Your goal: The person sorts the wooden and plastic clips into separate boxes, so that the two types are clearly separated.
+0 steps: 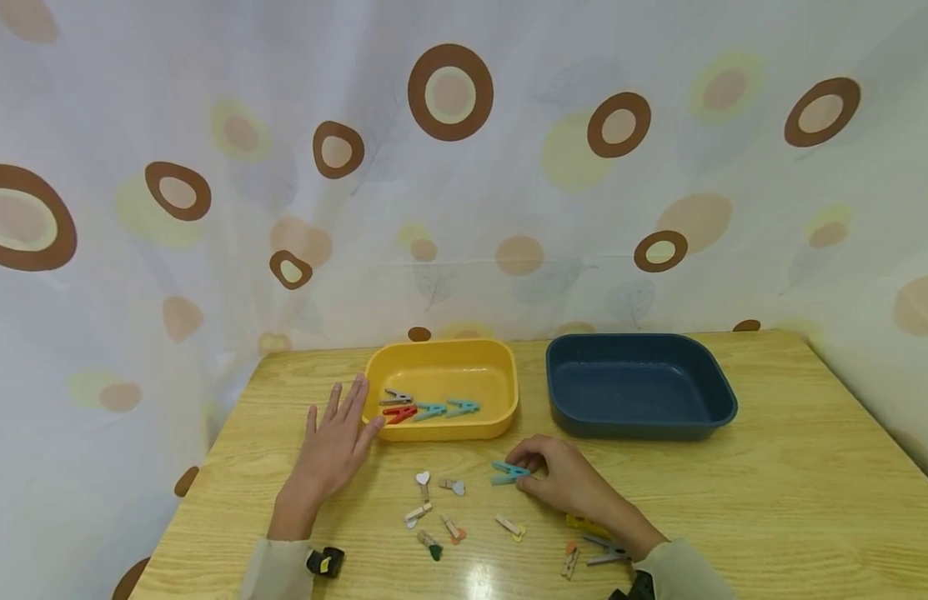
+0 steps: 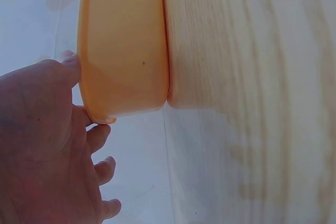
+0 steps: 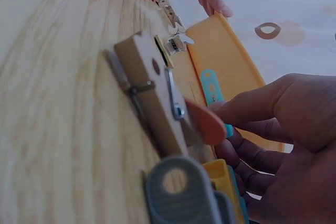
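My right hand [image 1: 559, 473] pinches a light-blue clothespin [image 1: 511, 472] between thumb and fingers, in front of the two bins. In the right wrist view that clothespin [image 3: 211, 88] sticks out past the fingertips. At the left corner of the yellow bin [image 1: 443, 433] my left hand [image 1: 332, 450] rests on the rim, fingers spread and mostly straight. The left wrist view shows its thumb and fingertips right at the bin's rim [image 2: 83, 72]. Inside the bin lie a grey clothespin [image 1: 397, 397], a red clothespin [image 1: 399, 413] and two light-blue clothespins [image 1: 462, 407].
Right of the yellow bin stands a dark blue bin [image 1: 636, 429]. Several small wooden clothespins [image 1: 452, 528] with hearts lie scattered at the front of the table [image 1: 794, 475]. A yellow clothespin [image 1: 586, 525] and a grey clothespin [image 1: 604, 550] lie by the right forearm. A patterned curtain hangs behind.
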`<state>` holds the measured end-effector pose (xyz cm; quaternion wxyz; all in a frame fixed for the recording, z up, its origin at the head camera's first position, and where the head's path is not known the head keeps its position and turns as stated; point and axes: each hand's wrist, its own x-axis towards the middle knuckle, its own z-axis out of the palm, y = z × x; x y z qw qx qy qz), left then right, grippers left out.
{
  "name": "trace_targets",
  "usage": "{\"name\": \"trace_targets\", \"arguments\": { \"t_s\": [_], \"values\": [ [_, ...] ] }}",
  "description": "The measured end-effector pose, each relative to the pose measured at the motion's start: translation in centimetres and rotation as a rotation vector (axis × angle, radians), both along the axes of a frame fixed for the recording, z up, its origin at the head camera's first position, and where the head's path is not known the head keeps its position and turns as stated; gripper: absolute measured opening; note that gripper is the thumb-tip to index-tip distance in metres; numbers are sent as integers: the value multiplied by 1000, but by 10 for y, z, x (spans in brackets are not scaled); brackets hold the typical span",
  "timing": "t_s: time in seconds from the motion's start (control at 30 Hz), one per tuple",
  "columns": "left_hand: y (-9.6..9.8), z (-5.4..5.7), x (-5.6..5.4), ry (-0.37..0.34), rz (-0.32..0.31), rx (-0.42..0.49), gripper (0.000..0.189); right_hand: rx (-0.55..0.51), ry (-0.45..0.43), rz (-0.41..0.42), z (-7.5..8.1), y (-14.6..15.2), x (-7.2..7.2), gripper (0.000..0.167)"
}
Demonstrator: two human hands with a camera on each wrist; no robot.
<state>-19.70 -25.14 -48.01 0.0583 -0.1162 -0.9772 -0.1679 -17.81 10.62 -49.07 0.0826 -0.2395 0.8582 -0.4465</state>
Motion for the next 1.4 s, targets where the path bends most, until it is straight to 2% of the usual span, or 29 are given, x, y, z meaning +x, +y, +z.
{"name": "trace_targets", "arguments": {
  "t_s": [0.3,0.7,0.93,1.07,1.27,1.4],
  "values": [
    [0,0,1,-1,8,-10,72,-44,5,5,6,-3,2,17],
    [-1,2,2,2,9,-12,71,-92,61,17,19,-13,7,14],
    [0,1,2,5,4,-6,71,-82,82,-16,26,-23,7,14],
    [0,-1,1,9,3,-9,71,-94,105,-30,32,-31,3,16],
    [-1,-2,0,7,3,-6,71,-127,199,-5,45,-47,-10,18],
    [-1,-2,0,12,5,-7,71,-149,201,-20,53,-59,-20,18]
  ]
}}
